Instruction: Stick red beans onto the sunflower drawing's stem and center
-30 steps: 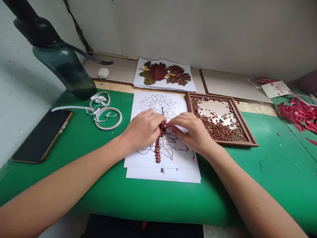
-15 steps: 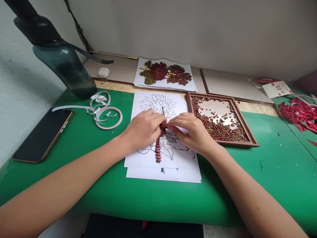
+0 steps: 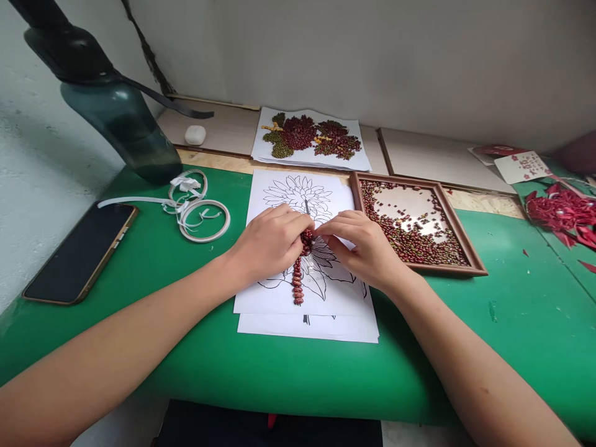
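Note:
A sheet of paper with a printed flower drawing [image 3: 298,189] lies in front of me, a second sheet showing beneath its lower edge. Dark red beans [image 3: 306,242] cover part of the drawing's middle, and a column of larger speckled beans [image 3: 298,290] runs down from them. My left hand [image 3: 277,239] rests on the paper with its fingers curled together at the red beans. From the right, my right hand [image 3: 356,242] meets it there, thumb and fingertips pinched. Whatever the fingertips hold is too small or hidden to make out.
Right of the paper lies a brown frame [image 3: 475,264] of loose beans. Behind is a finished-looking bean picture [image 3: 305,139]. To the left are white tape rolls [image 3: 227,223], a phone [image 3: 79,254], a water bottle [image 3: 125,130] and a white case [image 3: 195,135]. Red ribbon [image 3: 559,208] lies far right.
Both hands stay at the same spot on the drawing. The right fingertips have shifted very slightly; the beans and other things look unmoved.

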`<state>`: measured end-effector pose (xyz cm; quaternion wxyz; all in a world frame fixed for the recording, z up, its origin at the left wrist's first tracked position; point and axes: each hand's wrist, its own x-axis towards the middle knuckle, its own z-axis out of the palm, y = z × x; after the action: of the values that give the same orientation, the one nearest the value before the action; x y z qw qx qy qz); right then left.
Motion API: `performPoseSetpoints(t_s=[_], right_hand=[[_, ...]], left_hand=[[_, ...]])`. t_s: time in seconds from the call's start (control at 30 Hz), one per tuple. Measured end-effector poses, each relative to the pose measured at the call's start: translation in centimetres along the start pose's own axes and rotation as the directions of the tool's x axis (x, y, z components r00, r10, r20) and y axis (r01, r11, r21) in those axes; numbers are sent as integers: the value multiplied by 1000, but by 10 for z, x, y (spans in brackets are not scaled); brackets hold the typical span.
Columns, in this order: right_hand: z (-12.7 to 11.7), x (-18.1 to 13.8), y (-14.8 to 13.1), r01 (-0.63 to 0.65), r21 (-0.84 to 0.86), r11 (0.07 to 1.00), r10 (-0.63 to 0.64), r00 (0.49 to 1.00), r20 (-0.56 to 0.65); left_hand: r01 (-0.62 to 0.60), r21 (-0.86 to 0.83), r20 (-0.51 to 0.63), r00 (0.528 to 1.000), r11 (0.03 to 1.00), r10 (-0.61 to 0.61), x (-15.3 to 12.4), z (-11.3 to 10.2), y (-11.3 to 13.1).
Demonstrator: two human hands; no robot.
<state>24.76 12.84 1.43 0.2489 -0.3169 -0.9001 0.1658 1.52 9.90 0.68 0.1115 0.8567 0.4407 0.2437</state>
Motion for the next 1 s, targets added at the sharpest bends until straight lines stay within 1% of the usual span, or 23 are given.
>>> performPoseSetpoints(t_s=[0.2, 0.47, 0.53, 0.57, 0.63, 0.7, 0.73, 0.77, 0.8, 0.83, 0.87, 0.9, 0.93, 0.97, 1.0], right_hand=[[0, 0, -1, 7, -4, 1000, -7, 1000, -2], [0, 1, -2, 116, -185, 976, -109, 993, 48], [0, 1, -3, 132, -214, 968, -124, 991, 51], [0, 1, -3, 136, -222, 966, -128, 991, 46], [0, 1, -3, 136, -221, 966, -132, 991, 31], [-2, 1, -2, 133, -190, 973, -134, 991, 11], [-2, 1, -2, 130, -170, 977, -132, 991, -5], [-3, 1, -2, 124, -152, 981, -130, 991, -25], [-4, 1, -2, 120, -137, 983, -127, 991, -49], [-5, 1, -2, 114, -128, 985, -125, 989, -78], [-5, 2, -2, 110, -123, 986, -124, 987, -107], [-5, 1, -1, 110, -120, 987, -126, 983, -131], [-5, 1, -1, 113, -115, 987, -129, 981, -148], [-4, 1, 0, 117, -107, 987, -134, 978, -159], [-4, 1, 1, 122, -98, 988, -137, 977, -164]], left_hand=[[-3, -4, -8, 1000, 1000, 3, 1, 0, 1], [-16, 20, -12, 1000, 1000, 16, 0, 4, -2], [-29, 60, -27, 999, 998, 31, 4, -1, -2], [-36, 90, -44, 998, 995, 40, 6, -7, -1], [-30, 164, -99, 994, 986, 47, 6, -28, 2], [50, 228, -205, 979, 972, -2, -6, -59, 4], [123, 224, -271, 961, 967, -60, -20, -75, 3], [233, 196, -373, 916, 953, -147, -38, -90, 1], [385, 155, -484, 832, 910, -270, -60, -103, -4], [530, 160, -497, 772, 833, -395, -85, -113, -11], [655, 201, -516, 703, 729, -489, -111, -119, -19], [750, 250, -463, 648, 612, -605, -135, -123, -29], [829, 267, -452, 558, 491, -696, -157, -123, -39], [875, 280, -371, 478, 395, -796, -174, -122, -48], [912, 271, -348, 390, 306, -853, -186, -120, -55]])
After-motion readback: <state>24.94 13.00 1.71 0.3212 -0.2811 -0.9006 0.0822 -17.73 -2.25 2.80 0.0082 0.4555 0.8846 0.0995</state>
